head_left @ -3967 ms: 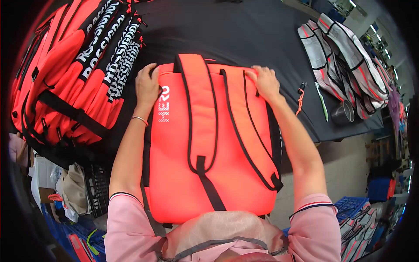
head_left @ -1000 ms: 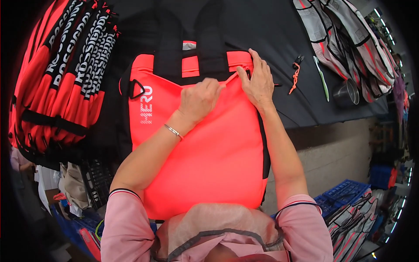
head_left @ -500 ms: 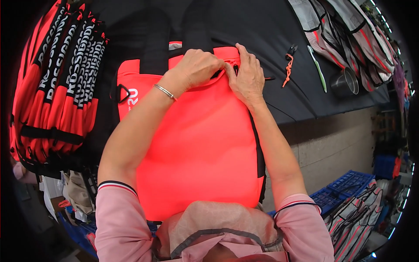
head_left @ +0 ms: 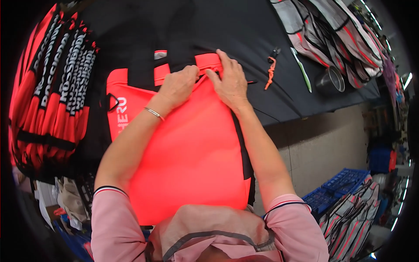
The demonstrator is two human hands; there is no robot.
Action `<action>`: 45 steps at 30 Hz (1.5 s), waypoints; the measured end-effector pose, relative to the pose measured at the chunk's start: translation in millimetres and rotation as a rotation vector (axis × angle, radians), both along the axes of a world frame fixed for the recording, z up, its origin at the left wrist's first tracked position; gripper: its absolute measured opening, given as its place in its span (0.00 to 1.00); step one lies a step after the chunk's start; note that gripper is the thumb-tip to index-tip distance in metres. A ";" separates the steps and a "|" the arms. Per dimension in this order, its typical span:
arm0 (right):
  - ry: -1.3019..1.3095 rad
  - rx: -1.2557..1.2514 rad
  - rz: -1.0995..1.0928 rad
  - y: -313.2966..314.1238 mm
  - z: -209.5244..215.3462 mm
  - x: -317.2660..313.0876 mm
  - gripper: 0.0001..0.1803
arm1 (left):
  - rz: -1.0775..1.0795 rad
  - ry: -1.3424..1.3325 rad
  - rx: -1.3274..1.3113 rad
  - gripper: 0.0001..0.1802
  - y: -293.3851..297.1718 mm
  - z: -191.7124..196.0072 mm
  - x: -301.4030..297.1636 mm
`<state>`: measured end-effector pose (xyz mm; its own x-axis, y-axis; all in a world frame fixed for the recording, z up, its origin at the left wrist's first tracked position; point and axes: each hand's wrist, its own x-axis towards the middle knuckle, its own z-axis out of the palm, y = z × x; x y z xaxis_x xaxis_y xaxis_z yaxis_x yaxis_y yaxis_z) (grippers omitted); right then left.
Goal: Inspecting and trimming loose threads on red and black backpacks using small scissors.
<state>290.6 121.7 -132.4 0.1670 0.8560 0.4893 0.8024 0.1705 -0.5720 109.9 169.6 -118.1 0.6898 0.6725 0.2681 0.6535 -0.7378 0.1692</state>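
A bright coral-red bag (head_left: 187, 166) with black side trim lies flat on the black-covered table in front of me. My left hand (head_left: 179, 88) is closed on the upper edge of its front panel, drawing the fabric into a slanting fold. At the top right corner my right hand (head_left: 231, 85) grips the bag, its thumb over the front edge and its fingers lying along the corner. A small gap at the bag's top edge shows between the two hands. Beside the left edge sits a black triangular ring (head_left: 114, 103).
Similar red and black bags (head_left: 52, 96) stand stacked at the left. To the right lie small cutters with an orange cord (head_left: 271, 72), a green-and-white toothbrush (head_left: 302, 72) and a metal cup (head_left: 330, 81). Grey bag pieces (head_left: 325, 39) lie behind them. Blue crates (head_left: 336, 187) stand below the table.
My left hand has moved left and away from my right thumb, pulling the front fabric along. The right hand stays at the corner. The whole view has shifted slightly.
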 end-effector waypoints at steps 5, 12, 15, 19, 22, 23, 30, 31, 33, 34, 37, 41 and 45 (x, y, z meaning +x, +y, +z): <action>0.200 0.071 0.001 8.2 24.8 46.4 0.18 | 0.182 -0.274 -0.139 0.04 -20.2 -6.1 -0.1; -0.318 -0.284 -0.504 41.7 -5.9 178.3 0.26 | 0.263 -0.318 -0.146 0.03 -23.4 -8.0 10.7; -0.192 -0.302 -0.461 44.7 -1.7 158.7 0.25 | 0.296 -0.317 -0.167 0.04 -22.8 -9.3 -1.1; -0.132 -0.352 -0.468 48.3 -3.4 169.4 0.23 | 0.277 -0.333 -0.166 0.04 -21.3 -10.1 3.5; -0.158 -0.399 -0.401 46.4 -1.9 185.7 0.25 | 0.236 -0.384 -0.146 0.04 -18.3 -14.0 6.7; -0.148 -0.417 -0.372 42.9 -1.9 186.2 0.24 | 0.195 -0.408 -0.120 0.04 -17.6 -15.2 7.4; 0.202 -0.372 0.173 16.7 60.7 99.7 0.14 | 0.234 -0.391 -0.195 0.06 -16.1 -12.5 0.4; 0.197 -0.376 0.178 16.7 70.0 86.9 0.14 | 0.240 -0.396 -0.198 0.06 -16.0 -11.4 0.3; -0.049 -0.164 0.336 19.0 86.2 62.4 0.14 | 0.257 -0.380 -0.246 0.06 -15.3 -9.8 -0.5; -0.052 -0.165 0.342 22.8 90.2 55.9 0.14 | 0.263 -0.384 -0.246 0.06 -15.0 -10.7 -1.4; -0.370 -0.163 0.501 37.7 91.7 50.4 0.14 | 0.262 -0.399 -0.238 0.06 -15.8 -10.2 0.6; -0.569 -0.213 0.604 48.0 99.2 36.7 0.18 | 0.258 -0.410 -0.272 0.05 -15.9 -8.0 0.1; -0.616 -0.173 0.671 57.4 101.0 29.2 0.15 | 0.268 -0.420 -0.262 0.06 -15.2 -8.9 0.8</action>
